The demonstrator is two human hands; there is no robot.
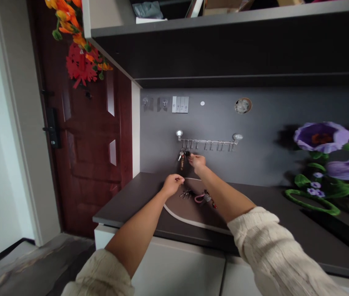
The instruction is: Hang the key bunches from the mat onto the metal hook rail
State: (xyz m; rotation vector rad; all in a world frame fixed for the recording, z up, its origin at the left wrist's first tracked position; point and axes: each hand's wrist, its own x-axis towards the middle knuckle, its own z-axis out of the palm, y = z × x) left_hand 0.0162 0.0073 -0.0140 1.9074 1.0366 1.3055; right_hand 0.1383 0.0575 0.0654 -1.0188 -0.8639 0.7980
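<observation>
A shelf (pixel 223 53) spans the wall above the hook rail (pixel 208 142), and a dark red door (pixel 79 164) stands well to the rail's left. The bench (pixel 125 193) runs below the rail, with an oval, pale-rimmed mat (pixel 189 209) on it beneath the rail. Purple flowers (pixel 340 168) stand well to the rail's right; orange flowers (pixel 79 39) and a red ornament (pixel 79 68) are up to its left.

Both arms, in cream knit sleeves (pixel 273 246), reach up from below the rail. The right hand (pixel 197 161) is just under its left half, fingers drawn together at a dark piece on the hanging keys (pixel 180 156); whether they pinch it I cannot tell. The left hand (pixel 173 184) is lower, below the rail's left end, fingers curled, thumb and forefinger tips close; whether they meet or hold anything I cannot tell.

Above the rail are a stuffed round hole (pixel 242 105), right, and a label (pixel 180 104), left. The hanging keys, with a brown tag (pixel 182 164), are under the rail's left end. Below it, on the mat, lie loose keys (pixel 187 193) and a pink loop (pixel 199 200).
</observation>
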